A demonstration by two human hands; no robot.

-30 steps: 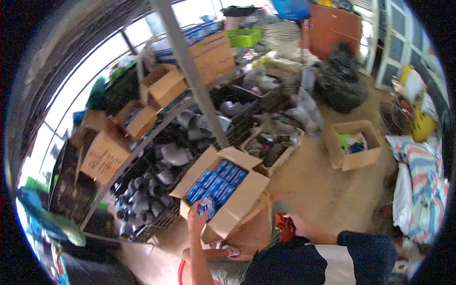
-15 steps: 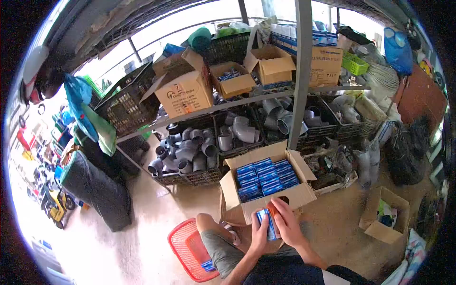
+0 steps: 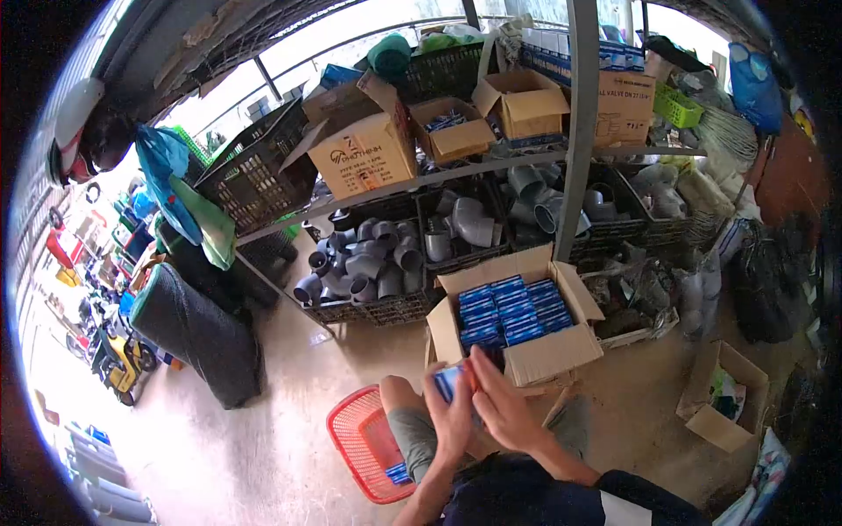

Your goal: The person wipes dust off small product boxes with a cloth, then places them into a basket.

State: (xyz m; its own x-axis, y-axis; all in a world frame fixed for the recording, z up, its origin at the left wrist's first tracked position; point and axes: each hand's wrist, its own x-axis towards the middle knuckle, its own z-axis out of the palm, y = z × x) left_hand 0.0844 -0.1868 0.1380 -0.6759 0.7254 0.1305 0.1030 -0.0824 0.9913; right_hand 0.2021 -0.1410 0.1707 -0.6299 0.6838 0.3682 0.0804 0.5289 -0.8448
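Over my lap, my left hand (image 3: pixel 450 421) is closed around a small blue-and-white box (image 3: pixel 448 382), thumb along its near face. My right hand (image 3: pixel 509 410) is beside it, fingers pressed together. A small orange-red object (image 3: pixel 471 377) shows between the hands, at the right fingertips; its kind is mostly hidden. Just ahead stands an open cardboard carton (image 3: pixel 551 358) with rows of small blue boxes (image 3: pixel 513 311) in it. By my left knee, a red plastic basket (image 3: pixel 344 430) holds a few blue boxes (image 3: pixel 399 473).
Behind the carton, a metal rack (image 3: pixel 577 131) carries black crates of grey pipe elbows (image 3: pixel 373 254) below and cardboard boxes (image 3: pixel 364 156) above. A dark mesh roll (image 3: pixel 197 333) leans at left. Another open carton (image 3: pixel 726 394) sits on the floor at right.
Both hands have shifted left and slightly up in view with the blue box, which is now tilted more level. The surroundings have shifted right in view as the head turned.
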